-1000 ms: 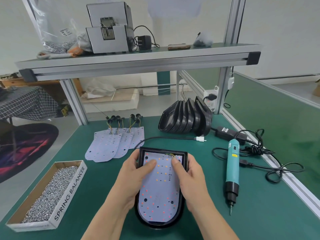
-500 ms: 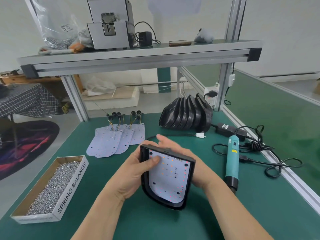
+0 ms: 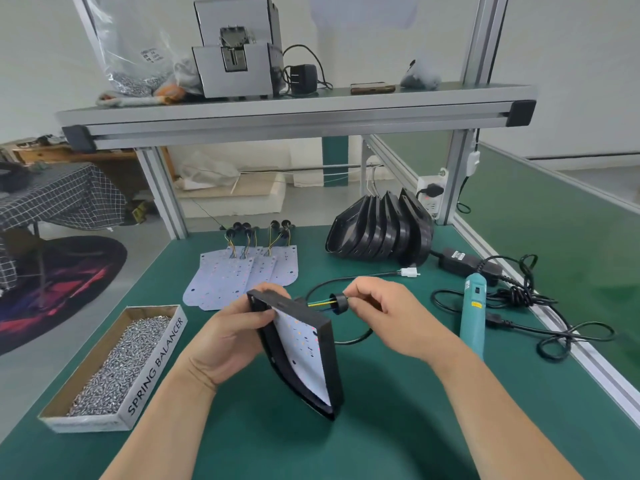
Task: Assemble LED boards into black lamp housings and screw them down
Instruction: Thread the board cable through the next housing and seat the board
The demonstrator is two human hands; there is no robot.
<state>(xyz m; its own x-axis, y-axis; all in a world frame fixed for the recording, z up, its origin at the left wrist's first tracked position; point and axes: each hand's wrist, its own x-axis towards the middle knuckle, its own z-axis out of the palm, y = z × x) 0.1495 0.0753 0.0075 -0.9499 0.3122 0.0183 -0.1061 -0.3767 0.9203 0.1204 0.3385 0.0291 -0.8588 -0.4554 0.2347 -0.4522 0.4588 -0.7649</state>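
Now left grip (image 3: 228, 341) clasps housing (image 3: 327, 344), tipped up from flat; right grip (image 3: 391, 317), gone behind housing, pinches grommet (image 3: 340, 303): wiring step, screwing pending.

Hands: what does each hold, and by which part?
The left hand grips the black housing at its upper edge; the right hand pinches the wire grommet.

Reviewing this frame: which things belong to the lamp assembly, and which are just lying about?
Job: housing and LED board in left hand; grommet pinched by right hand; spare boards; housing stack; screw box; screwdriver.
Lying about: phone, plastic bag, charger on shelf.
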